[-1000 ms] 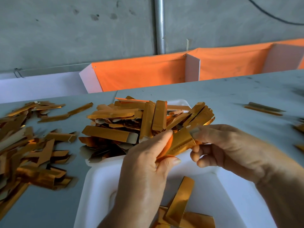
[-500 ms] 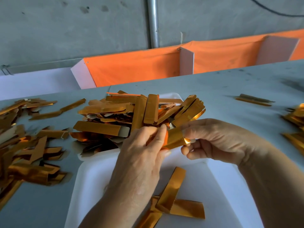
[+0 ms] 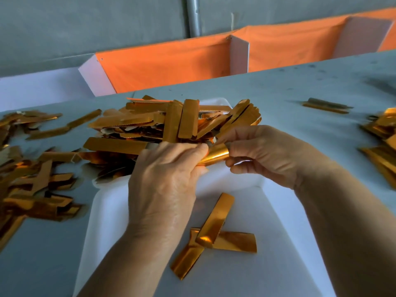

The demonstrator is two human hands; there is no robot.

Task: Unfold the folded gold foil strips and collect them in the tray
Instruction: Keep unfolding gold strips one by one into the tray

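Gold foil strip (image 3: 216, 156) runs sideways between your pinching left hand (image 3: 165, 181) and right hand (image 3: 263, 153), directly above the white tray (image 3: 276, 215).

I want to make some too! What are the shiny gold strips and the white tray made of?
The gold strips look like thin card with a mirror-bright metallic foil face; some in the pile show pale, dull backs. The white tray looks like smooth matte plastic or foam, hard to tell which.

Three strips (image 3: 216, 234) lay in the near tray (image 3: 102, 211); a pile (image 3: 162, 123) was behind, loose strips (image 3: 32, 185) left.
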